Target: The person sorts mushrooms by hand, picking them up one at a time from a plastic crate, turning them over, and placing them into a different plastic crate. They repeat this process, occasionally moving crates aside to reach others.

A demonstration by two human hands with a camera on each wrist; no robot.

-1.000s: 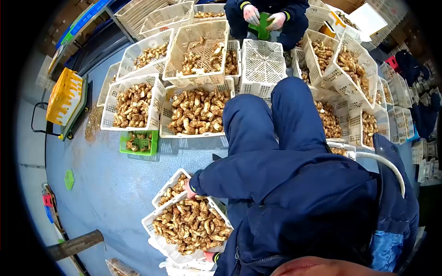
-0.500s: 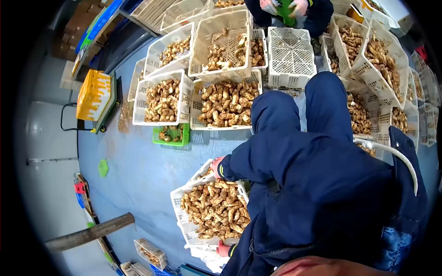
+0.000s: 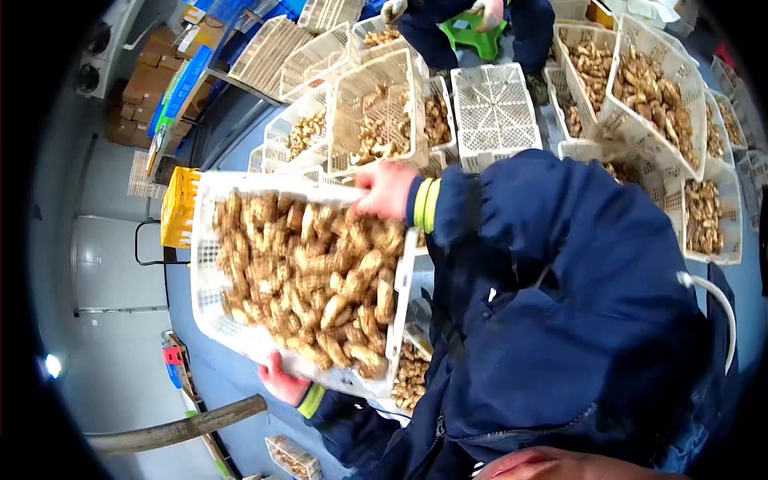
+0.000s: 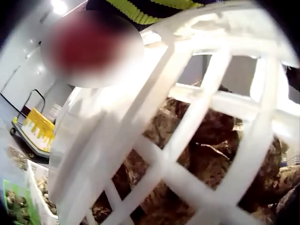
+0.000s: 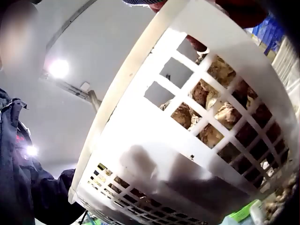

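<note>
Crate [image 3: 208, 308], white and heaped with mushrooms [image 3: 320, 280], hangs between the right hand [image 3: 386, 190] and the left hand [image 3: 284, 382], apparently up off the blue floor [image 3: 220, 380]; it lies to the left of the navy jacket [image 3: 560, 344] in the head view. The right hand is on the upper side there, near the corner closest to the jacket, its fingers [image 3: 365, 179] hooked over the rim; the left hand is on the opposite side, thumb raised by the wall; both seem to grip the crate, though the left fingers are partly hidden and the left wrist view gives only a blur there.

What counts, as I judge it, is the line from hand to hand: the crate lies squarely between them, its longer side seeming to point out from the jacket, across that line; the lens bends the edges, so the long axis is not certain. The right hand is the one nearer the half-filled crate [image 3: 344, 114]; the left hand is on the side of the wooden pole [image 3: 192, 423]. More mushrooms in view [image 3: 410, 376] show past the lower right edge, seemingly lower down; a level carry seems wise, since the heap comes close to the rim.
</note>
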